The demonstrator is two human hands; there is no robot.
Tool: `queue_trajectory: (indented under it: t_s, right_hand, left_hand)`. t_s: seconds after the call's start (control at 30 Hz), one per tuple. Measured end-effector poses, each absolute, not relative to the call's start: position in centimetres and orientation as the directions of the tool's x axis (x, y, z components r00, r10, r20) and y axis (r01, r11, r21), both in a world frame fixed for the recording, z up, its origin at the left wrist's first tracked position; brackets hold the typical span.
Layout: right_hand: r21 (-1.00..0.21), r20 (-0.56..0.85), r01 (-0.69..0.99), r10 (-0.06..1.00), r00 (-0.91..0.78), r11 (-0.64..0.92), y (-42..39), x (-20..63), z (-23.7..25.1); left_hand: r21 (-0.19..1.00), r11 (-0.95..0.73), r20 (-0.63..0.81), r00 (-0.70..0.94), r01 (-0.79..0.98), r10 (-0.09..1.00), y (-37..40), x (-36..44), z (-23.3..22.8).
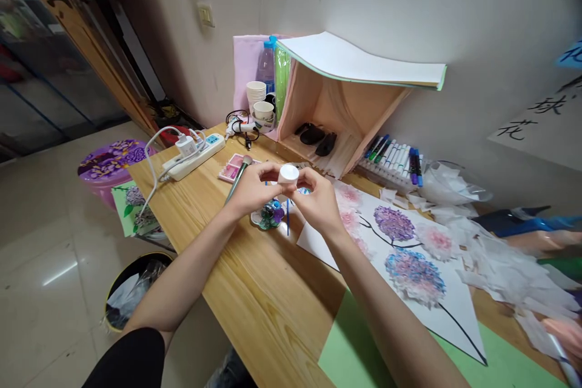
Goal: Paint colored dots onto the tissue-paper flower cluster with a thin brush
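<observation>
Head view: my left hand and right hand meet above the worktop, each grip pinching 1 white-capped jar over the palette. I judge I'm at the cap; next wants a steady twist, jar kept upright.

White cap, purple-pink flower painting, green sheet

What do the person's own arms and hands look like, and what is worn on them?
Both forearms are bare down to the hands. The left hand and the right hand wear no gloves, and no rings, watch or bracelets are visible. A black sleeve covers the left upper arm at the bottom edge. No sleeve shows on the right arm.
</observation>
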State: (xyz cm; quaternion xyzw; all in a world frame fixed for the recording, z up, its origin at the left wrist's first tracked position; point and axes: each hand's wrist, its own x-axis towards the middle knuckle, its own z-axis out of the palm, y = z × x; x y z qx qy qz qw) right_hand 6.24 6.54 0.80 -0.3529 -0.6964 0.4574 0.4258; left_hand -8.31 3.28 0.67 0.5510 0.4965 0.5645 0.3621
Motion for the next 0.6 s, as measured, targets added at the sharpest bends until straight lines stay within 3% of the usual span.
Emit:
queue_trajectory:
  t_s: [0.6]
  right_hand:
    - [-0.905, 0.324, 0.180, 0.897, -0.299, 0.387, 6.8, 5.2, -1.0]
  left_hand:
    - [0.973, -0.221, 0.231, -0.183, 0.071, 0.956, 3.4, -8.8, -0.5]
